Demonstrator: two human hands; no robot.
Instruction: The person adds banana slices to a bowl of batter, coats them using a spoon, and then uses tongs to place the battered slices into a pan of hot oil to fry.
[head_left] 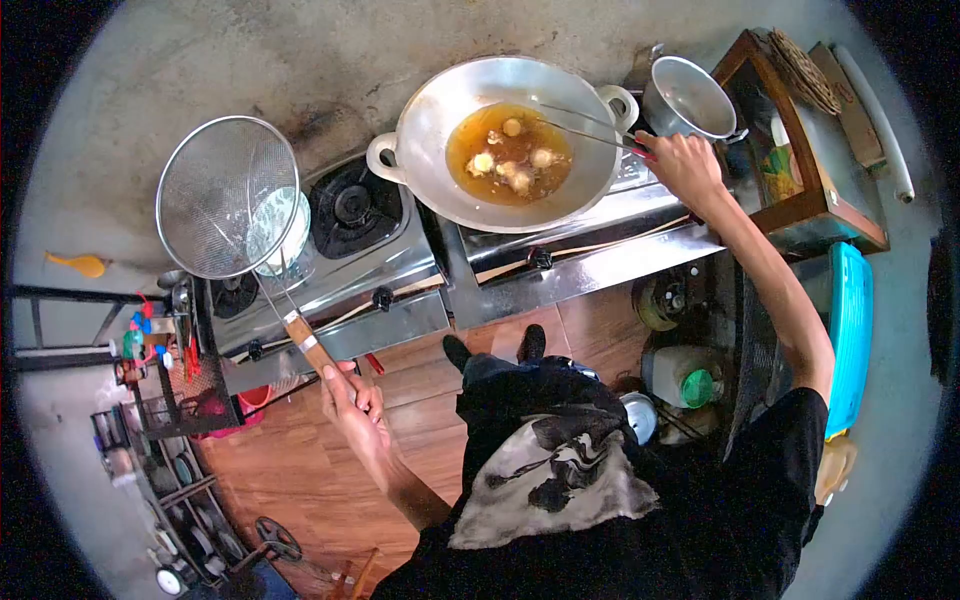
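My left hand (pixel 352 400) grips the wooden handle of a large round wire-mesh skimmer (pixel 228 196), held up over the left gas stove (pixel 345 250). My right hand (pixel 683 162) holds long metal chopsticks (pixel 585 125) that reach into a silver wok (pixel 505 140) on the right stove (pixel 590 250). Amber oil in the wok holds several pale round pieces of food (pixel 512 160). The chopstick tips lie over the oil near the pieces.
A steel pot (pixel 690 97) stands behind the right stove, beside a wooden glass-fronted cabinet (pixel 805 150). A glass lid (pixel 282 235) rests on the left stove under the skimmer. A blue tray (pixel 852 335) is at right, and a dark wire rack (pixel 175 400) with utensils at left.
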